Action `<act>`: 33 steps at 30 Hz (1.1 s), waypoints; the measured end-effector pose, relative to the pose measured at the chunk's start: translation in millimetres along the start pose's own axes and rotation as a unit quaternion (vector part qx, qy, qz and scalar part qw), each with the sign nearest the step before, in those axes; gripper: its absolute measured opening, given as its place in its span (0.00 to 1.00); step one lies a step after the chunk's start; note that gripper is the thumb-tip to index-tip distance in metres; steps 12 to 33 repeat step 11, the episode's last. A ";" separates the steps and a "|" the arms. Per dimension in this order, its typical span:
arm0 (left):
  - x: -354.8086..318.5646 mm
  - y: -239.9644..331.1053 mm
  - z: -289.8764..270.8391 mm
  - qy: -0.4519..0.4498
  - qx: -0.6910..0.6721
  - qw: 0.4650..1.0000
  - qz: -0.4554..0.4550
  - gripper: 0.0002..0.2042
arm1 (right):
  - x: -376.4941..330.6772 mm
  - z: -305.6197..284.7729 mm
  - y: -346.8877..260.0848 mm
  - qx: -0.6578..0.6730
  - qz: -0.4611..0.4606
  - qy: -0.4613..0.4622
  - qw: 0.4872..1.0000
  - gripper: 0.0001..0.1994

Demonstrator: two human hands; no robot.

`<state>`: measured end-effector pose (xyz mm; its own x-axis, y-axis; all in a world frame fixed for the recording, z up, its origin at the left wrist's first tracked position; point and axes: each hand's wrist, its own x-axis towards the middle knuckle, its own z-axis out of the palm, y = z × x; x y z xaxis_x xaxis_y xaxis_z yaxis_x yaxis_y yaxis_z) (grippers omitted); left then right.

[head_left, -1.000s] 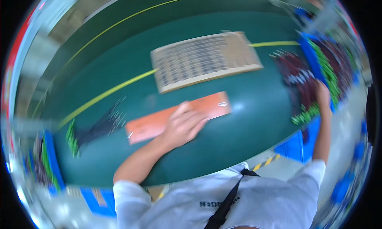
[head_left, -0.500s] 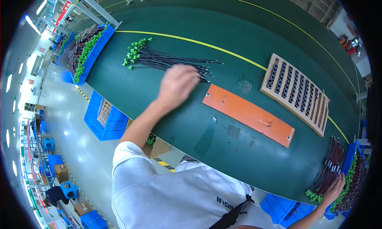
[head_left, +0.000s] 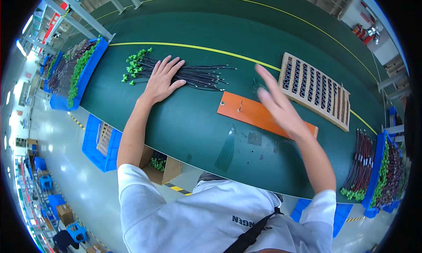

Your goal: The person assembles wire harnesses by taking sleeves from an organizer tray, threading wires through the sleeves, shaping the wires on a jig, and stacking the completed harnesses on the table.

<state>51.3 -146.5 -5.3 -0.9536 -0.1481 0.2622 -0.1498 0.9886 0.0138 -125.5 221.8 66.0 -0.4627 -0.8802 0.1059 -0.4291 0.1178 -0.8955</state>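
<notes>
My left hand (head_left: 163, 80) lies with fingers spread across a bundle of black cables (head_left: 204, 76). The bundle's green connectors (head_left: 137, 64) fan out on the left, beyond my fingers. Over the orange board (head_left: 250, 113), my right hand (head_left: 278, 102) hangs in the air, its fingers stretched and nothing in them. Part of the board is hidden beneath that hand and forearm. Two small upright pins show near the board's left end. A wooden rack (head_left: 314, 88) holding rows of dark ring-shaped parts stands just beyond my right hand.
Dark red cables (head_left: 359, 163) with green ends lie at the table's right, beside a blue bin (head_left: 376, 176) full of similar cables. Another filled blue bin (head_left: 90, 75) stands at the left end. A cardboard box (head_left: 173, 168) sits below the table's near edge.
My right hand has left the red cables at the far right and come over the orange board. My left hand has shifted left and settled flat on the black cables. The view has turned slightly.
</notes>
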 end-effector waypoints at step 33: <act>-15.2 -1.8 28.1 -0.039 -0.058 0.998 0.007 0.30 | 31.2 54.1 36.0 -0.262 -0.151 0.106 0.947 0.24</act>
